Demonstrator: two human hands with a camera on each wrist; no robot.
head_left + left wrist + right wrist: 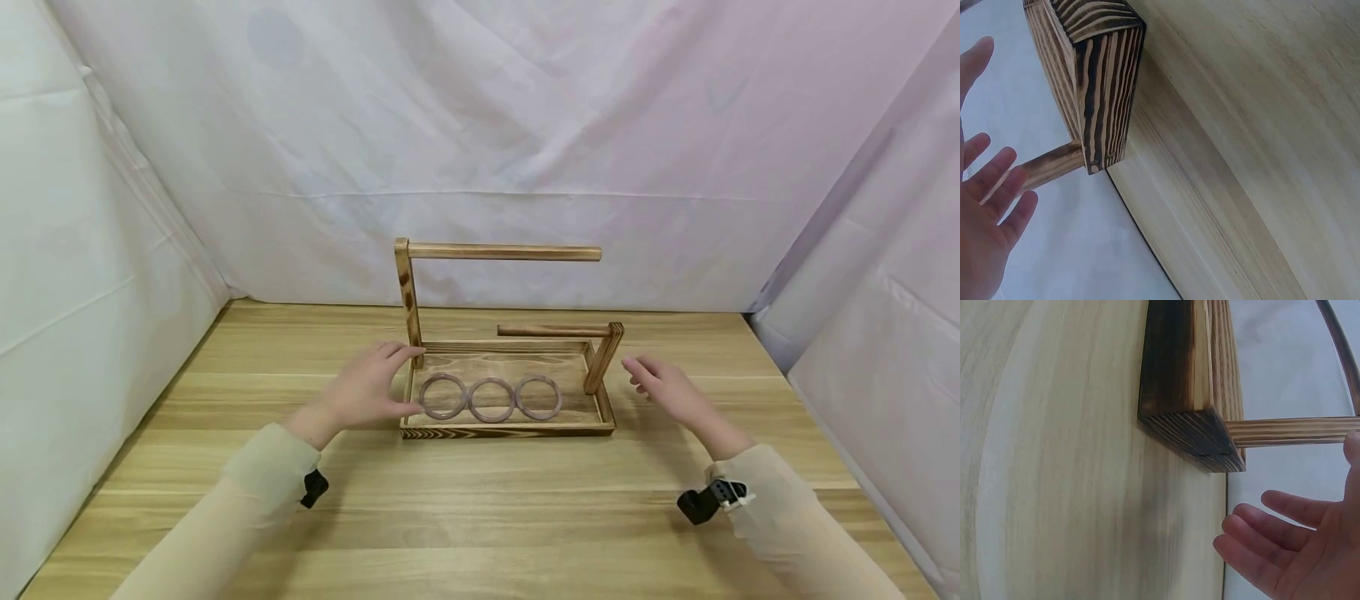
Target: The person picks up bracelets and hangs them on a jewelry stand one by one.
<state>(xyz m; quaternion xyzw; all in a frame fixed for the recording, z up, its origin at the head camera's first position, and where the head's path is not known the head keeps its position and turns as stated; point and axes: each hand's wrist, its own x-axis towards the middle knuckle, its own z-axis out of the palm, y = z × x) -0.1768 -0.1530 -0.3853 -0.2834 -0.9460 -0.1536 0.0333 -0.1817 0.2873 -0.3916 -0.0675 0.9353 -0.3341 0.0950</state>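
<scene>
A shallow wooden tray (510, 432) with dark burnt grain lies on the table. From its left end a tall post carries a long bar (510, 252); a shorter post at the right end carries a lower bar (555, 331). Three pale purple rings (491, 400) lie in a row inside the tray. My left hand (363, 387) is at the tray's left end, thumb and fingers spread, fingertips right at the rim. Beside the right end is my right hand (663, 387), fingers loosely bent, apart from the wood. Both hands hold nothing.
The wood-grain table (480, 508) extends around the tray on all sides. White cloth (487, 150) hangs behind it and at both sides. A small black camera (701, 504) is strapped to the right wrist, another to the left (313, 487).
</scene>
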